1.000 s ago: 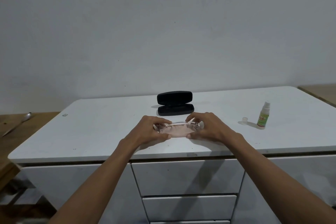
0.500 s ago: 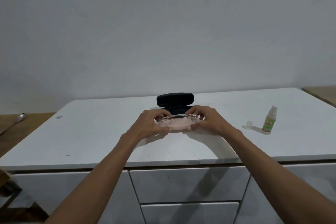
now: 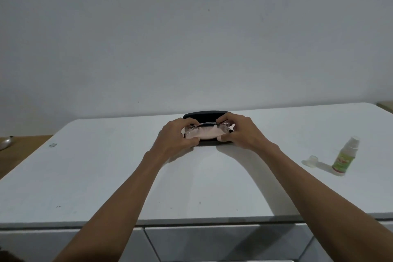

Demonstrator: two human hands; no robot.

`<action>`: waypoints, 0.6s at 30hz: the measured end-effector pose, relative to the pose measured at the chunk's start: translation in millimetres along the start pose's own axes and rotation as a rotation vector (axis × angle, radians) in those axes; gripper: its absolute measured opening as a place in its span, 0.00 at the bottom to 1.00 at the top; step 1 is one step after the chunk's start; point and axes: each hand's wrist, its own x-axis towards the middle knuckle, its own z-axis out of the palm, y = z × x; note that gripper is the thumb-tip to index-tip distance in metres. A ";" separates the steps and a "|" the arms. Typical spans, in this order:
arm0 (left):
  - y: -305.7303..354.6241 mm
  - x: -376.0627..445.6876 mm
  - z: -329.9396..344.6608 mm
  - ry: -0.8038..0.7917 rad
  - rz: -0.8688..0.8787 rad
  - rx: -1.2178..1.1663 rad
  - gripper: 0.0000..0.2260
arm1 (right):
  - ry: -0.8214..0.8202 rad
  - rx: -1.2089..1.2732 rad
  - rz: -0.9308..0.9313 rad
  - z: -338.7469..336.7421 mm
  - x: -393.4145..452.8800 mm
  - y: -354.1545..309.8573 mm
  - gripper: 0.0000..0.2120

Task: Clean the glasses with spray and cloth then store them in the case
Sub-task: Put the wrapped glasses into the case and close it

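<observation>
Both hands pinch the folded glasses [image 3: 205, 126] at their ends, left hand [image 3: 174, 137] on the left end, right hand [image 3: 238, 132] on the right, fingers curled over the top and thumbs pressed underneath; thin clear frame, wire-like temples arcing over a pale pink soft cloth [image 3: 203, 134] bunched between the hands, touching the lenses; glasses and cloth sit directly over the black hard-shell case [image 3: 204, 114], oblong with rounded ends, lid standing up behind the fingers, lower half dark strip under the thumbs; can't tell if glasses touch the case interior; small plastic spray bottle [image 3: 344, 158] with green label and white nozzle stands upright well to the right, its clear round cap [image 3: 311, 160] just beside it; smooth matte white cabinet top [image 3: 106, 176], flat drawer fronts below
</observation>
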 end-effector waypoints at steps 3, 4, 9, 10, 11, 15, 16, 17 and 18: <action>-2.7 3.1 4.5 -0.017 -0.024 -0.038 0.22 | -0.004 -0.001 0.009 1.8 5.1 3.5 0.23; -4.5 4.4 4.9 -0.034 -0.029 -0.053 0.21 | -0.012 -0.005 0.018 1.9 6.1 3.4 0.23; -13.2 5.1 3.1 -0.086 -0.014 -0.111 0.20 | -0.057 0.002 0.080 0.5 7.3 1.6 0.25; -12.5 4.0 3.1 -0.080 -0.013 -0.120 0.20 | -0.057 0.007 0.086 1.1 6.6 1.4 0.25; -11.7 3.2 3.8 -0.067 -0.017 -0.129 0.19 | -0.056 0.010 0.091 2.2 5.9 1.6 0.25; -14.0 0.2 9.3 0.011 -0.040 -0.170 0.10 | -0.042 0.064 0.104 6.4 -0.7 5.0 0.21; -15.2 -0.1 9.9 0.029 -0.039 -0.175 0.08 | -0.027 0.059 0.094 7.1 -1.7 6.7 0.19; -16.0 -0.4 10.0 0.045 -0.040 -0.177 0.07 | -0.004 0.050 0.082 7.5 -2.2 8.2 0.17; -16.4 -0.9 9.7 0.058 -0.043 -0.175 0.06 | 0.021 0.045 0.068 8.0 -2.5 9.4 0.15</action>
